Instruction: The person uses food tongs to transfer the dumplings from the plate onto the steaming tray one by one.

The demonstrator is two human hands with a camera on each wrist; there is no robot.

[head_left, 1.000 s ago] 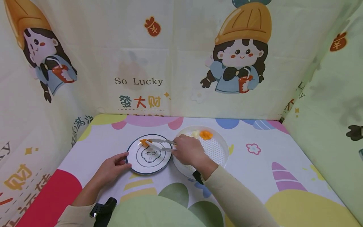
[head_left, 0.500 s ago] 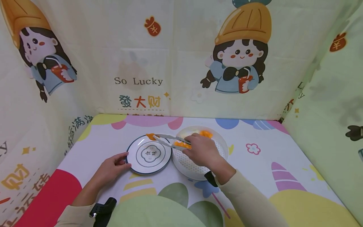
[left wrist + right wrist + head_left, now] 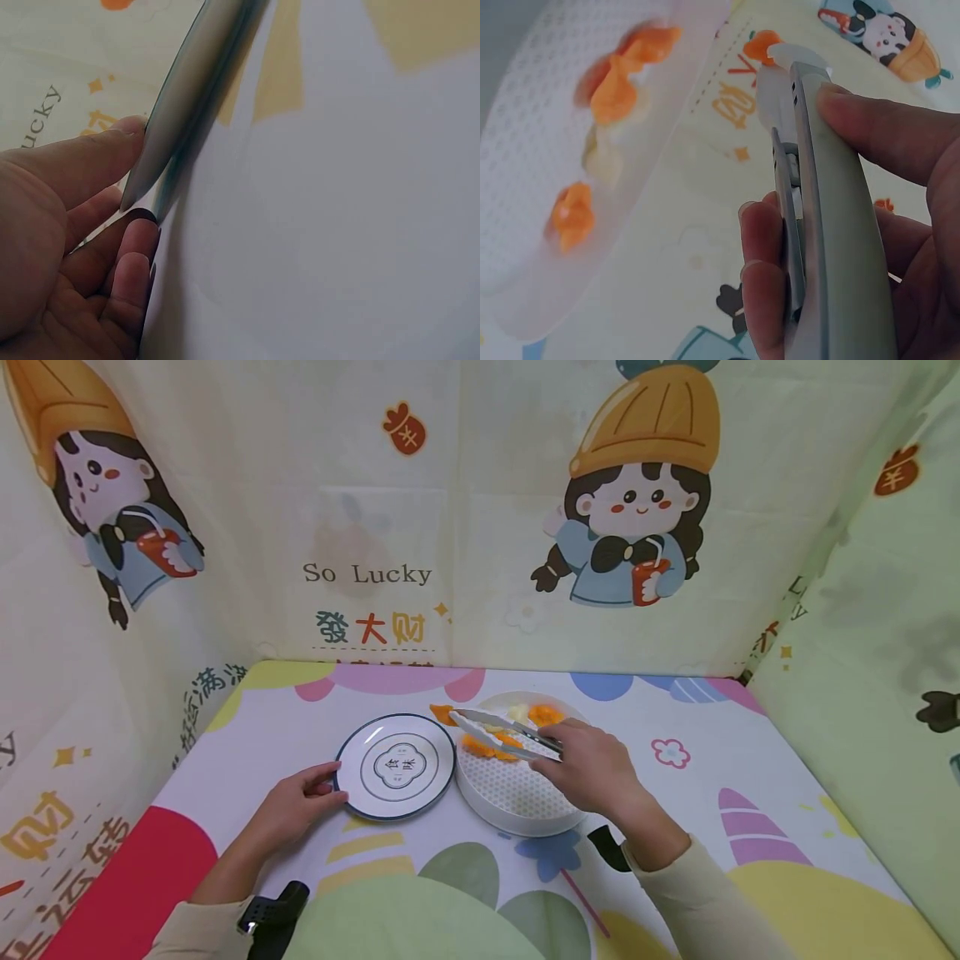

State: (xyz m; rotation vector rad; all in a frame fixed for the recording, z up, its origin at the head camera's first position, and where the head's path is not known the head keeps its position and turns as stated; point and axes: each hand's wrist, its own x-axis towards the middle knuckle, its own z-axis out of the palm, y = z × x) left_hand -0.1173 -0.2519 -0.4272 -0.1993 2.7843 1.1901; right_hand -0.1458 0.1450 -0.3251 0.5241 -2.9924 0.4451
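Note:
My left hand (image 3: 300, 802) pinches the left rim of a white plate (image 3: 382, 789) with a dark blue edge; the left wrist view shows this plate (image 3: 176, 105) edge-on at the thumb. In my right hand (image 3: 592, 764) I grip tongs (image 3: 847, 247) with pale tips, their arms squeezed close together. A small folded orange piece, like a dumpling (image 3: 442, 715), sits at those tips, above the gap behind the plate and the basket. Under the tongs stands a round white perforated basket (image 3: 517, 810). Several similar orange pieces (image 3: 545, 716) and pale yellow ones (image 3: 517, 713) lie in it.
A patterned cloth (image 3: 667, 827) covers the table. Printed fabric walls (image 3: 495, 527) stand behind it and at both sides. The basket's raised wall is close beside the plate's right edge.
My right hand has moved right, carrying the orange piece in the tongs from over the plate towards the basket. The plate now shows bare. My left hand has stayed put.

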